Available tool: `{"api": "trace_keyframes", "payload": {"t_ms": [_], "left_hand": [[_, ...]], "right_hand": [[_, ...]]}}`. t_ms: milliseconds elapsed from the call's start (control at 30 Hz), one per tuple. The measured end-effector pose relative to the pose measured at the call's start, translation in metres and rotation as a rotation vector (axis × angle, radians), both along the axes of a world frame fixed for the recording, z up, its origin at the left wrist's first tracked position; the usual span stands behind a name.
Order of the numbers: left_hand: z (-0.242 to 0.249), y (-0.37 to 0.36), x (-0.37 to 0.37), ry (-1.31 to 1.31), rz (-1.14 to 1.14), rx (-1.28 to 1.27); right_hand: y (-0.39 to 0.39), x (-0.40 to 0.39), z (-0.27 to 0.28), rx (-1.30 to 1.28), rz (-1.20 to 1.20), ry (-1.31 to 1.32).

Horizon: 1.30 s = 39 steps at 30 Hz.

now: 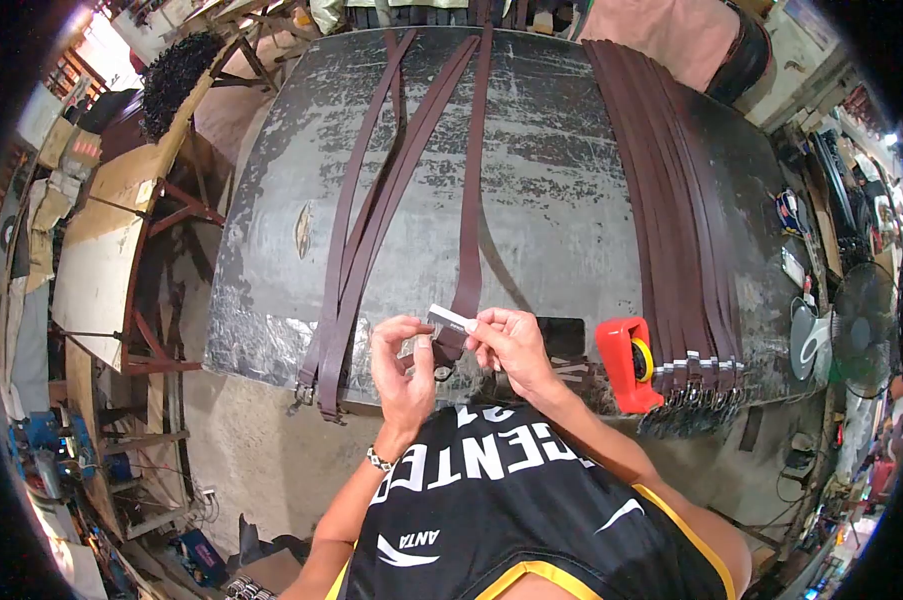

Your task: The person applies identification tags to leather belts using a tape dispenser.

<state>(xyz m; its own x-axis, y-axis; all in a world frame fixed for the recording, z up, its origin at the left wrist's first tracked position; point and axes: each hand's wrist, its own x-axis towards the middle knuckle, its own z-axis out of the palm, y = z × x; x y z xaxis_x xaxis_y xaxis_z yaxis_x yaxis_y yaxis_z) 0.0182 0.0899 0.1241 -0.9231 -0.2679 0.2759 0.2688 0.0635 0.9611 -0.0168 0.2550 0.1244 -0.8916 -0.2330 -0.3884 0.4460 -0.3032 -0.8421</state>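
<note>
A dark brown belt [468, 265] runs down the table to its near edge, where its end lies between my hands. A small white strip with dark print [453, 318], like a label, sits across that belt end. My right hand [516, 350] pinches the strip's right end between thumb and fingers. My left hand [403, 375] is closed at the belt end, thumb raised and fingers curled; its exact grip is partly hidden. A patterned band [379, 459] is round my left wrist.
More brown belts [356, 220] lie at left, their buckles over the near edge. A thick row of belts [666, 210] lies at right. A red tape dispenser [627, 366] with yellow tape stands beside it. A dark flat object [561, 338] lies near my right hand; a fan [861, 325] stands far right.
</note>
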Motion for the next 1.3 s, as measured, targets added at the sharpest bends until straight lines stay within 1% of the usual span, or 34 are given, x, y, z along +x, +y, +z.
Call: {"api": "trace_keyframes", "payload": {"t_ms": [100,133,333,533,733,833,933,1000,1100,1200,1300], "left_hand": [[0.014,0.000,0.000,0.016,-0.013,-0.357],[0.017,0.004,-0.001,0.005,0.027,-0.355],[0.016,0.006,-0.005,-0.130,0.043,-0.354],[0.011,0.006,-0.006,-0.237,0.030,-0.200],[0.010,-0.002,-0.008,-0.425,-0.157,0.013],[0.011,-0.006,-0.012,-0.476,-0.268,0.199],[0.008,-0.008,-0.013,-0.511,-0.283,0.269],[0.008,-0.008,-0.013,-0.498,-0.272,0.269],[0.005,-0.008,-0.014,-0.493,-0.262,0.238],[0.007,-0.004,-0.011,-0.487,-0.278,0.250],[0.003,-0.001,-0.009,-0.441,-0.284,0.227]], "right_hand": [[-0.002,-0.001,-0.002,-0.011,-0.003,0.015],[-0.003,-0.001,-0.002,-0.007,-0.001,0.023],[-0.005,0.001,0.002,-0.001,0.015,0.049],[-0.004,0.000,0.003,0.017,0.048,0.065],[-0.001,-0.001,0.007,0.046,0.106,0.133],[0.002,-0.002,0.006,0.083,0.133,0.145],[0.004,-0.001,0.003,0.076,0.130,0.146],[0.003,0.000,0.009,0.075,0.113,0.136],[0.005,0.002,0.016,0.209,0.147,0.116],[0.002,0.005,0.024,0.287,0.152,0.171],[0.001,0.005,0.016,0.281,0.116,0.185]]}}
